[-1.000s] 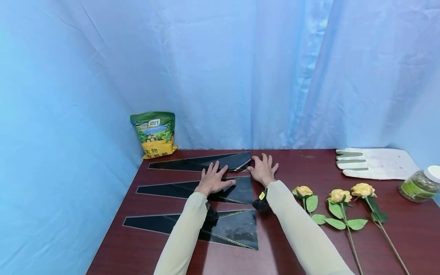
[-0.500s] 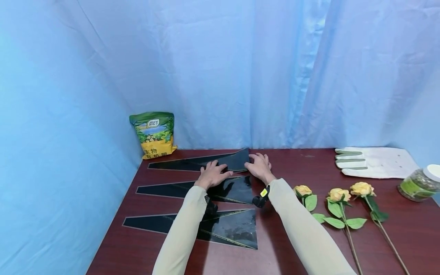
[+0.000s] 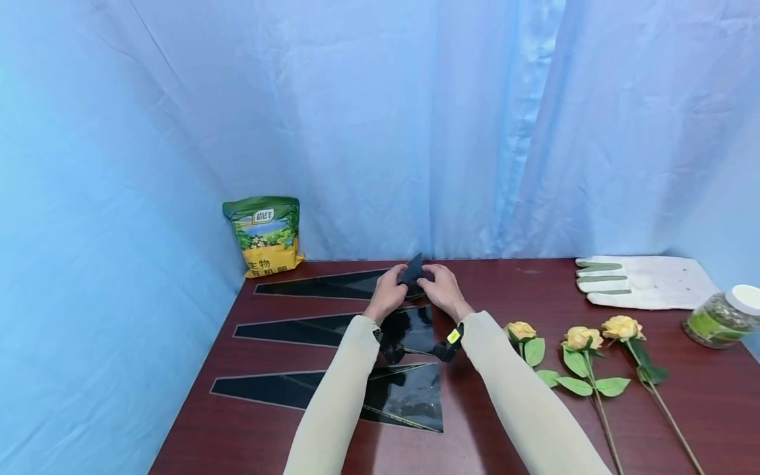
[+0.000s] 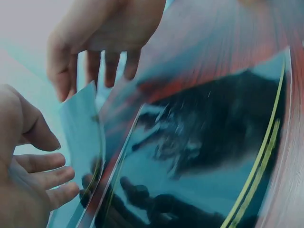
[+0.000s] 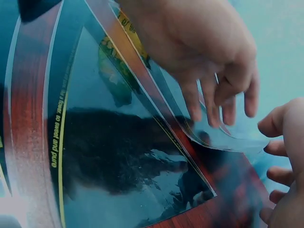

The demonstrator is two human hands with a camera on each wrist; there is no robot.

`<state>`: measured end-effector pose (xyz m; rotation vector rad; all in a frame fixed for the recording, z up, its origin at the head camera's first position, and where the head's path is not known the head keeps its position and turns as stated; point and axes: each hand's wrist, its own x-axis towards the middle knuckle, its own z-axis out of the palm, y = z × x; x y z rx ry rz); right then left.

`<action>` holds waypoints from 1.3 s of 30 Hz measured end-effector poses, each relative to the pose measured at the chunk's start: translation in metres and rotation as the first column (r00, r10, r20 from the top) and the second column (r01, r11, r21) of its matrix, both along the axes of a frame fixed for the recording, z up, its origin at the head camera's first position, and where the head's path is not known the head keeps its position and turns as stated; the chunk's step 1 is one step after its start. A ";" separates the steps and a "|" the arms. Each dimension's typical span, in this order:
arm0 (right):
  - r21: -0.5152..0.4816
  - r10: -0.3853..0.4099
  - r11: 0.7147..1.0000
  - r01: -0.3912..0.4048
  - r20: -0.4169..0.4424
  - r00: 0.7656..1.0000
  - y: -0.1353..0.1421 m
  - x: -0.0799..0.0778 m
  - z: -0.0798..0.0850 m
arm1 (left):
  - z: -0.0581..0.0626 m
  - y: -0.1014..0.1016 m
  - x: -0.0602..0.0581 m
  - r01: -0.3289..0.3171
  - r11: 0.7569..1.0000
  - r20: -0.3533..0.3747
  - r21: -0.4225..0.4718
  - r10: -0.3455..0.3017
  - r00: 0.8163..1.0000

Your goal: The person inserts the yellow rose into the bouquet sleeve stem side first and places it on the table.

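Observation:
Three dark tapered plastic flower sleeves lie in rows on the table: a far one (image 3: 323,285), a middle one (image 3: 297,328) and a near one (image 3: 410,396). The wide right end of the far sleeve bends up between both hands. My right hand (image 3: 442,290) pinches a corner of that raised film, with thumb and index finger at its edge in the right wrist view. On the other side is my left hand (image 3: 387,291), its thumb and fingers at the film; whether they pinch it cannot be made out. The middle sleeve (image 4: 204,128) shows yellow lines in the left wrist view.
A green and yellow bag (image 3: 264,237) stands at the back left. Several long-stemmed yellow roses, one rose (image 3: 584,338) among them, lie to the right. Behind them are a white glove (image 3: 653,282) and a lidded jar (image 3: 721,320). Blue curtain (image 3: 368,132) borders the table.
My left hand has lifted off the sleeve's flat part and moved right, to its wide end. My right hand has shifted slightly left, and the film there has risen and bent upright.

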<state>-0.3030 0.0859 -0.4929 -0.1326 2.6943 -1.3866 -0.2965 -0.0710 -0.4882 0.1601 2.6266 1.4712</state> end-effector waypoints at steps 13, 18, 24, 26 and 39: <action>-0.246 0.030 0.969 -0.004 0.102 0.994 -0.006 0.003 0.003 | 0.000 0.002 -0.006 -0.080 0.996 0.085 0.040 0.077 0.993; -0.357 0.061 0.934 -0.010 0.132 0.989 -0.011 0.003 0.003 | 0.001 0.002 -0.007 -0.110 0.994 0.067 0.027 0.108 0.992; -0.441 0.087 0.897 -0.022 0.130 0.988 -0.012 0.002 0.003 | -0.001 0.002 -0.009 -0.135 0.990 0.031 0.036 0.134 0.991; -0.439 0.084 0.898 -0.018 0.132 0.988 -0.013 0.001 0.003 | -0.002 0.002 -0.011 -0.149 0.988 0.028 0.039 0.148 0.989; -0.356 -0.013 0.931 0.079 0.184 0.983 -0.012 -0.002 -0.004 | -0.001 0.004 -0.010 -0.286 0.957 0.024 0.055 0.285 0.958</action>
